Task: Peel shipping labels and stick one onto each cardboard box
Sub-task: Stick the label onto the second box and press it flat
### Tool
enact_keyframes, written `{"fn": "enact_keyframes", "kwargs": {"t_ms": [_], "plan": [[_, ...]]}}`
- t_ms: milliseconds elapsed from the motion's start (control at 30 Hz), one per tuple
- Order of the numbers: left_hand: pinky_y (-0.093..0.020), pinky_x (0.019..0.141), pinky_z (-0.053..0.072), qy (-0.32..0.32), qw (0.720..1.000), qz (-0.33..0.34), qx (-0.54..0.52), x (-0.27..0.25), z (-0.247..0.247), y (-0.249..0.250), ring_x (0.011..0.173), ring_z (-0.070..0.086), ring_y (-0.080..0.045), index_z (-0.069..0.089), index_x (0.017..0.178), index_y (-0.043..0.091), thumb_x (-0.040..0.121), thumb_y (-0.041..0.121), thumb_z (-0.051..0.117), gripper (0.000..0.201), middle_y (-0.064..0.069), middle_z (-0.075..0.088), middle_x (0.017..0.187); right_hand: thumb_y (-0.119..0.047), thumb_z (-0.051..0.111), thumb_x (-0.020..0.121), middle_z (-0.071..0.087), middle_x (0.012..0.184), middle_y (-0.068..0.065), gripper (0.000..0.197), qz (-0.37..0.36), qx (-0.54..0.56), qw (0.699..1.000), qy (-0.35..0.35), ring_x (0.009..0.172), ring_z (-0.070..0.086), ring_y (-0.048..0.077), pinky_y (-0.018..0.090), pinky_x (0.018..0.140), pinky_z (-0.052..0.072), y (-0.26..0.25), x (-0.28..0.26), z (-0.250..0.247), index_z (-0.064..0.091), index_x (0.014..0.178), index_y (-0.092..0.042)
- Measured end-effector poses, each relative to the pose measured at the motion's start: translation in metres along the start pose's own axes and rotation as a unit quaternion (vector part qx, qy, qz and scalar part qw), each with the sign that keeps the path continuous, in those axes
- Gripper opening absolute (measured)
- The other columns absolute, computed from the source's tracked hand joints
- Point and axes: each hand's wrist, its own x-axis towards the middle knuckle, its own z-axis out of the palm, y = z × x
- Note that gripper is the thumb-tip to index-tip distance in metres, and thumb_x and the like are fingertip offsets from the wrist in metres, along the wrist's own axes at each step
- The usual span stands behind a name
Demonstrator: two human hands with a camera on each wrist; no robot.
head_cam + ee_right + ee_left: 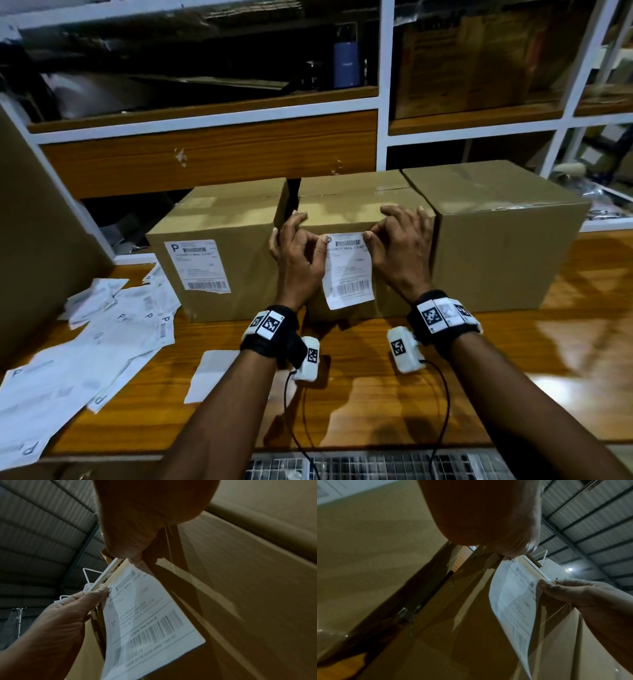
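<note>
Cardboard middle box [342,212] half-hidden, label [347,270] pinched

Three boxes [342,212] side by side on table [565,377].

L hand [297,254] & R hand [399,251] pinch label [347,270] top corners, seemingly against mid box [346,209].

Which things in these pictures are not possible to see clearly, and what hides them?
- Address lines on the held label: right wrist view, blurred.
- Middle box front: head view, covered by left hand, right hand and the label.
- Right box far side: head view, turned away.
- Loose sheets on the table: left edge cuts them off.
</note>
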Motion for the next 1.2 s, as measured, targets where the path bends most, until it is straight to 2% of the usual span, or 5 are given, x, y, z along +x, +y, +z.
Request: {"fn": "enact_keyframes", "kwargs": {"t_ms": [433, 733, 867, 1033, 1200], "plan": [[-0.046, 0.124, 0.011, 0.037, 0.999, 0.01, 0.004, -0.002, 0.01, -0.006, 0.142, 0.041, -0.011, 0.059, 0.083, 0.016, 0.094, 0.023, 0.07, 0.017, -0.001, 0.055, 0.142, -0.033, 0.065, 0.094, 0.064, 0.133, 0.006, 0.015, -0.015, -0.002, 0.999, 0.039, 0.135, 0.05, 0.026, 0.048, 0.126, 0.013, 0.002, -0.004, 0.009, 0.061, 0.09, -0.018], [-0.048, 0.097, 0.054, 0.062, 0.993, -0.035, -0.096, 0.004, -0.003, -0.004, 0.128, 0.058, -0.015, 0.051, 0.084, 0.004, 0.086, 0.011, 0.08, 0.03, -0.008, 0.066, 0.127, -0.034, 0.079, 0.087, 0.067, 0.117, 0.009, 0.039, 0.03, 0.038, 0.998, 0.027, 0.117, 0.057, 0.029, 0.039, 0.115, 0.023, -0.003, -0.002, -0.003, 0.061, 0.112, -0.011], [-0.043, 0.103, 0.054, 0.064, 0.984, -0.087, -0.142, 0.004, -0.006, 0.004, 0.131, 0.055, -0.003, 0.052, 0.09, 0.017, 0.084, 0.004, 0.08, 0.032, 0.012, 0.064, 0.121, -0.027, 0.086, 0.08, 0.071, 0.099, 0.006, 0.038, 0.031, 0.05, 0.998, 0.031, 0.1, 0.059, 0.029, 0.029, 0.096, 0.024, -0.008, 0.002, -0.015, 0.066, 0.109, -0.012], [-0.031, 0.108, 0.05, 0.084, 0.969, -0.12, -0.197, 0.005, -0.018, 0.013, 0.135, 0.055, -0.017, 0.043, 0.086, 0.047, 0.083, -0.002, 0.079, 0.061, -0.005, 0.067, 0.127, -0.016, 0.083, 0.083, 0.071, 0.093, 0.005, 0.026, 0.008, 0.063, 0.998, 0.02, 0.094, 0.057, 0.031, 0.027, 0.088, 0.023, -0.015, 0.002, -0.021, 0.067, 0.104, -0.012], [-0.037, 0.112, 0.048, 0.068, 0.966, -0.128, -0.216, -0.002, -0.034, 0.011, 0.138, 0.053, -0.017, 0.044, 0.087, 0.025, 0.084, -0.007, 0.075, 0.044, 0.001, 0.065, 0.124, -0.015, 0.08, 0.085, 0.069, 0.09, 0.004, 0.018, -0.018, 0.056, 0.998, 0.016, 0.091, 0.055, 0.028, 0.026, 0.086, 0.021, -0.032, -0.008, -0.024, 0.067, 0.096, -0.013]]}}
